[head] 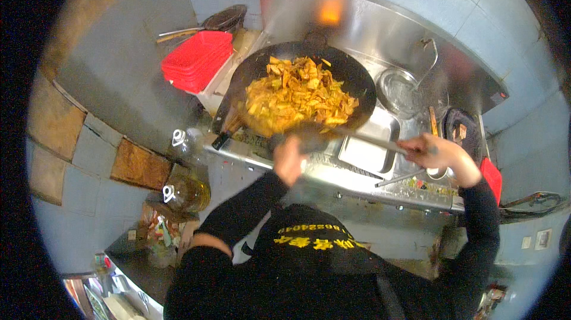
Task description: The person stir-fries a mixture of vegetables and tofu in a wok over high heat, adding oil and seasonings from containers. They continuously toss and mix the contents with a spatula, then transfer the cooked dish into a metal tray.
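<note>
A large black wok (361, 68) sits on the metal range, holding a heap of yellow-brown sliced food (303, 92). At its near edge my left hand (289, 159) is closed around something at the rim, probably the wok's handle or a cloth; blur hides which. My right hand (428, 152) grips the handle end of a long metal ladle (370, 139). The shaft slants left to the wok's near rim, where a dark, blurred ladle head lies close to my left hand. Beneath the shaft is a rectangular steel pan (366, 152).
Stacked red plastic baskets (198, 61) stand left of the wok, with a dark strainer (225, 17) behind. A brush (225, 135) lies at the wok's near left. Right are a round basin (399, 90) and a black container (464, 128). Oil jugs (192, 193) stand lower left.
</note>
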A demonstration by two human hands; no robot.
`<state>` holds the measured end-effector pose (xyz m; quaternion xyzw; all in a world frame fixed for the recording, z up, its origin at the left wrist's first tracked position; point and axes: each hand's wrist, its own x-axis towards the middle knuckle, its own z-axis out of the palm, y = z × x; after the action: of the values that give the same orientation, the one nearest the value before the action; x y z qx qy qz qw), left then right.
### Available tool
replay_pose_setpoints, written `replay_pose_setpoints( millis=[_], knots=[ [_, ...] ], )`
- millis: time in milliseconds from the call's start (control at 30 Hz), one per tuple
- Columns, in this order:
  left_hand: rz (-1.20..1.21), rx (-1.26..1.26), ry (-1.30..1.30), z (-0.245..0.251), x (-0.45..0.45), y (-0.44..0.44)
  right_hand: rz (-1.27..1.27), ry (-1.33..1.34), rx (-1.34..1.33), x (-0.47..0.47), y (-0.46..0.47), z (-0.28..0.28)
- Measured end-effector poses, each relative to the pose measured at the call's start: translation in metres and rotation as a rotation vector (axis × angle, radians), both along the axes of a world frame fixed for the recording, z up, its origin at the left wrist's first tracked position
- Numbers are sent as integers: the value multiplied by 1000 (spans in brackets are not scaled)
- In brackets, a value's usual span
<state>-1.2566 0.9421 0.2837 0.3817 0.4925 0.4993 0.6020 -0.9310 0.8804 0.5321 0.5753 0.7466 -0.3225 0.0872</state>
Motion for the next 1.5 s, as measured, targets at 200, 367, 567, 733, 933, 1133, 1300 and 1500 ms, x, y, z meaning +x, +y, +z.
replay_pose_setpoints(
  millis=[200, 367, 567, 733, 933, 1133, 1300, 1500],
  knots=[
    [19, 1, 159, -71, 5, 18, -135, 110, 474, -19, 95, -192],
    [194, -374, -538, -124, -16, -5, -195, -27, 692, -61, 60, -184],
    [110, -282, -504, -69, -12, 70, -321, 248, 420, -18, 15, -82],
    [110, -320, -509, -62, -10, 89, -667, 413, 81, -27, -11, -209],
    [143, -344, -373, -64, -9, 93, -437, 867, 293, -35, 96, -262],
    [3, -405, -110, -81, -3, 25, -220, 672, 474, -121, 281, -259],
    [26, -556, 245, -125, -48, -96, 130, 524, 467, -103, 221, -287],
    [135, -804, 224, -160, -96, -154, 484, 95, 263, 99, 132, -218]
  ],
)
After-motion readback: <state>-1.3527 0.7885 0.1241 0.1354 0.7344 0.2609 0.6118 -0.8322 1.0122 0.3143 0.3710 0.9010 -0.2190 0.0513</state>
